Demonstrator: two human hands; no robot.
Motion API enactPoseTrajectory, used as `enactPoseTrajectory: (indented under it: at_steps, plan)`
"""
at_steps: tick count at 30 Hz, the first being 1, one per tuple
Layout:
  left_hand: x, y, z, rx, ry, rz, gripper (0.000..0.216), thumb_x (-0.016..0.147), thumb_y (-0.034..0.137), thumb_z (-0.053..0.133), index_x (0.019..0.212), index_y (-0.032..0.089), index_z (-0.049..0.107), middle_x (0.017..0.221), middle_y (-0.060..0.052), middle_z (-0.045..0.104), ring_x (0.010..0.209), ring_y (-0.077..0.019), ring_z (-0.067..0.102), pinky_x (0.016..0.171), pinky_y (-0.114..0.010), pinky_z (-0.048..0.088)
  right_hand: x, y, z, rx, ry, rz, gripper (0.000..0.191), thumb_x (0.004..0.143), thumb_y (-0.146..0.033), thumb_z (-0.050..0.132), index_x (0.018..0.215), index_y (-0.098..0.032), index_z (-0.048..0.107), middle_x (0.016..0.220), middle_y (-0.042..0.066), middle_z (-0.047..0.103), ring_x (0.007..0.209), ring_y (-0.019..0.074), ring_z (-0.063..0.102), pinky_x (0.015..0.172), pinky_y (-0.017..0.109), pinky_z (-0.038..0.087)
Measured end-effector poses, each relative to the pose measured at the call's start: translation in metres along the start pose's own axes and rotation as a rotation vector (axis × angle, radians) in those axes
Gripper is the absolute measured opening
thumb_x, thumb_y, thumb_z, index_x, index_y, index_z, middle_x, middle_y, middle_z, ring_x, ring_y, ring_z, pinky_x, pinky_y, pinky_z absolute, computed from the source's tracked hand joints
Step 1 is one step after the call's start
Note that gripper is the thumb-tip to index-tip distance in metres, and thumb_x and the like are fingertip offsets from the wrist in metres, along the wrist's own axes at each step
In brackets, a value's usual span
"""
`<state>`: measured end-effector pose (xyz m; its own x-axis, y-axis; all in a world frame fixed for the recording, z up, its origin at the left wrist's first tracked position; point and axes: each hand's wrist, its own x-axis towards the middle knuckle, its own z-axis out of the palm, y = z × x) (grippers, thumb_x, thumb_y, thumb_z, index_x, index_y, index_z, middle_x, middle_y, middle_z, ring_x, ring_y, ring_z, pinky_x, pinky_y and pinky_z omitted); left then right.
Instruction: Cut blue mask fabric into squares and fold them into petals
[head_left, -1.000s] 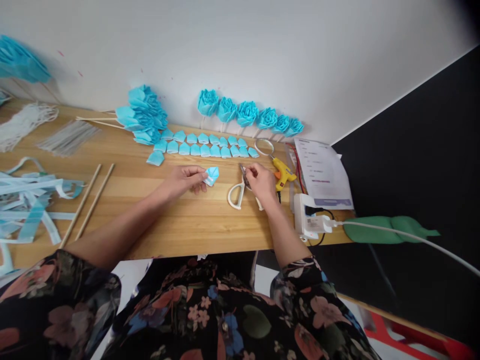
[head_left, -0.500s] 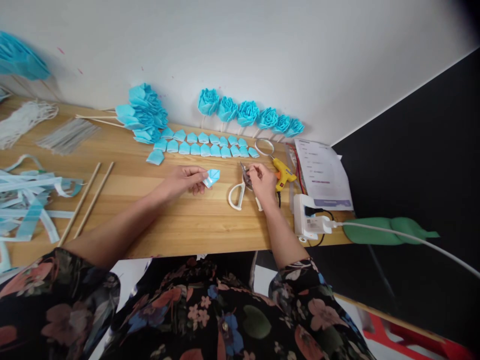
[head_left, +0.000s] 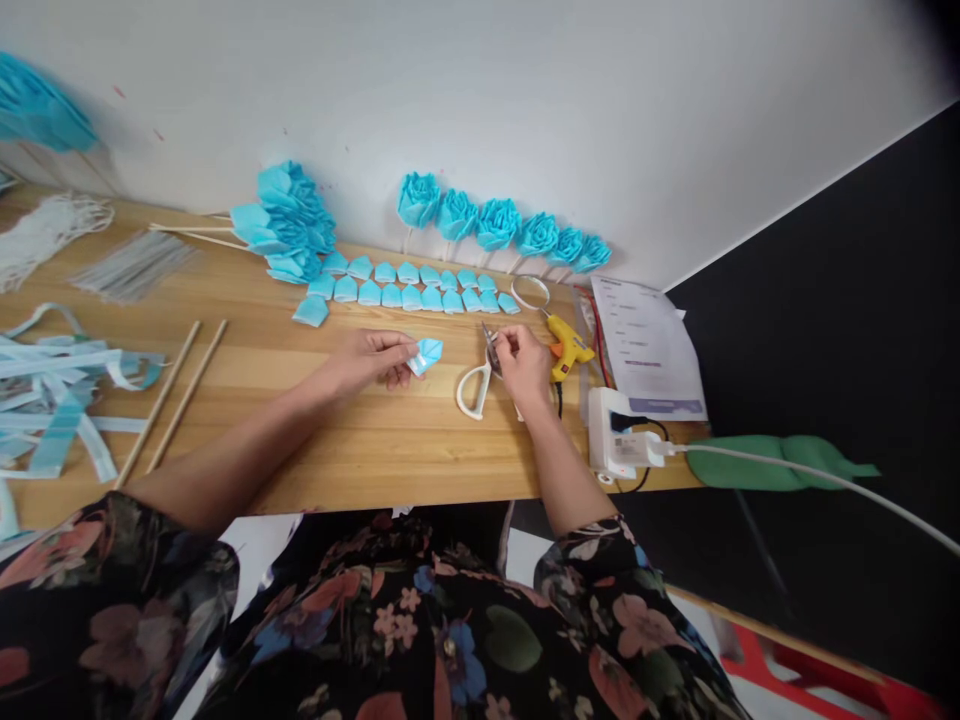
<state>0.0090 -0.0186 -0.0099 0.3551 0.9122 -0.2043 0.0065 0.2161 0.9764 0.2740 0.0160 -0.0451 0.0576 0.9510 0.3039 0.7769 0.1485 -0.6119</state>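
My left hand (head_left: 379, 358) pinches a folded light-blue petal (head_left: 427, 353) between thumb and fingers, just above the wooden table (head_left: 390, 450). To its right, my right hand (head_left: 523, 362) is closed with its fingertips together over the scissors (head_left: 472, 398). What those fingertips hold, if anything, is too small to tell. The scissors have white handles, and their blades point away from me, partly hidden by the hand. Beyond both hands lie two rows of folded blue petals (head_left: 411, 298), with one petal (head_left: 311, 310) set apart at the left.
A yellow glue gun (head_left: 568, 346) and a roll of tape (head_left: 530, 292) lie right of my right hand, near a white power strip (head_left: 609, 440) and papers (head_left: 645, 345). Blue flowers on sticks (head_left: 497, 224) stand along the wall. Ribbon strips (head_left: 67, 400) and wooden sticks (head_left: 184, 400) lie left.
Both hands stay almost where they were, with the petal still in my left hand. The whole view has shifted very slightly.
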Motion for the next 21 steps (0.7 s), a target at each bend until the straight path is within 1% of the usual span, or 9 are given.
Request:
enactPoseTrajectory:
  at_steps: [3, 6, 9, 11, 12, 14, 17, 19, 21]
  plan:
    - [-0.002, 0.003, 0.002, -0.009, 0.012, -0.013, 0.030, 0.081, 0.041, 0.072, 0.076, 0.012, 0.068, 0.058, -0.002, 0.066, 0.049, -0.0077, 0.054, 0.049, -0.018, 0.041, 0.001, 0.003, 0.001, 0.036, 0.030, -0.012, 0.019, 0.092, -0.035, 0.048, 0.089, -0.021, 0.060, 0.082, 0.005, 0.074, 0.077, 0.0221, 0.069, 0.076, 0.035, 0.051]
    - [-0.002, 0.006, 0.003, -0.031, 0.008, -0.021, 0.024, 0.083, 0.035, 0.071, 0.076, 0.012, 0.066, 0.061, -0.002, 0.068, 0.050, -0.0073, 0.055, 0.048, -0.018, 0.042, 0.001, 0.004, 0.002, 0.150, 0.079, -0.022, 0.018, 0.094, -0.036, 0.047, 0.090, -0.022, 0.057, 0.077, 0.002, 0.072, 0.072, 0.0195, 0.069, 0.073, 0.034, 0.052]
    - [0.000, 0.006, 0.003, -0.051, -0.004, -0.038, 0.022, 0.085, 0.033, 0.069, 0.077, 0.012, 0.066, 0.067, -0.004, 0.071, 0.052, -0.0080, 0.058, 0.048, -0.018, 0.043, -0.006, -0.007, -0.001, 0.288, 0.163, -0.082, 0.019, 0.097, -0.037, 0.048, 0.093, -0.022, 0.058, 0.077, 0.000, 0.070, 0.069, 0.0161, 0.067, 0.069, 0.030, 0.052]
    - [0.000, 0.005, 0.003, -0.048, -0.020, -0.041, 0.022, 0.087, 0.032, 0.068, 0.077, 0.012, 0.066, 0.069, -0.005, 0.071, 0.053, -0.0080, 0.059, 0.048, -0.018, 0.044, -0.013, -0.020, -0.007, 0.325, 0.209, -0.175, 0.018, 0.098, -0.036, 0.049, 0.096, -0.022, 0.060, 0.078, -0.001, 0.070, 0.071, 0.0145, 0.066, 0.068, 0.028, 0.051]
    - [-0.001, 0.005, 0.003, -0.042, -0.028, -0.042, 0.022, 0.087, 0.031, 0.067, 0.077, 0.012, 0.066, 0.068, -0.004, 0.071, 0.053, -0.0079, 0.059, 0.048, -0.018, 0.044, -0.018, -0.028, -0.010, 0.325, 0.215, -0.249, 0.015, 0.098, -0.033, 0.052, 0.096, -0.022, 0.061, 0.079, -0.001, 0.070, 0.071, 0.0141, 0.066, 0.068, 0.028, 0.051]
    - [-0.002, 0.005, 0.003, -0.025, -0.035, -0.052, 0.021, 0.089, 0.030, 0.066, 0.078, 0.012, 0.066, 0.067, -0.004, 0.071, 0.053, -0.0077, 0.059, 0.049, -0.017, 0.044, -0.025, -0.044, -0.016, 0.293, 0.192, -0.428, 0.009, 0.097, -0.026, 0.055, 0.098, -0.023, 0.064, 0.080, -0.001, 0.071, 0.070, 0.0138, 0.065, 0.068, 0.028, 0.051]
    - [-0.004, 0.008, 0.004, 0.004, -0.053, -0.062, 0.021, 0.090, 0.028, 0.063, 0.077, 0.012, 0.066, 0.065, -0.003, 0.070, 0.052, -0.0071, 0.058, 0.049, -0.017, 0.043, -0.032, -0.061, -0.020, 0.243, 0.158, -0.675, 0.010, 0.093, -0.017, 0.060, 0.099, -0.024, 0.064, 0.081, -0.001, 0.071, 0.070, 0.0141, 0.062, 0.069, 0.030, 0.050]
    - [-0.005, 0.010, 0.004, 0.022, -0.083, -0.056, 0.022, 0.091, 0.027, 0.062, 0.075, 0.012, 0.066, 0.061, -0.002, 0.068, 0.050, -0.0061, 0.056, 0.049, -0.016, 0.042, -0.033, -0.068, -0.019, 0.238, 0.135, -0.768, 0.013, 0.092, -0.013, 0.060, 0.099, -0.024, 0.062, 0.082, 0.000, 0.070, 0.071, 0.0150, 0.062, 0.070, 0.032, 0.050]
    - [-0.006, 0.012, 0.004, 0.047, -0.123, -0.055, 0.024, 0.091, 0.028, 0.062, 0.074, 0.012, 0.067, 0.059, -0.001, 0.067, 0.048, -0.0053, 0.054, 0.048, -0.015, 0.040, -0.032, -0.070, -0.017, 0.237, 0.120, -0.817, 0.014, 0.093, -0.012, 0.059, 0.100, -0.024, 0.061, 0.081, 0.001, 0.070, 0.073, 0.0160, 0.063, 0.071, 0.033, 0.050]
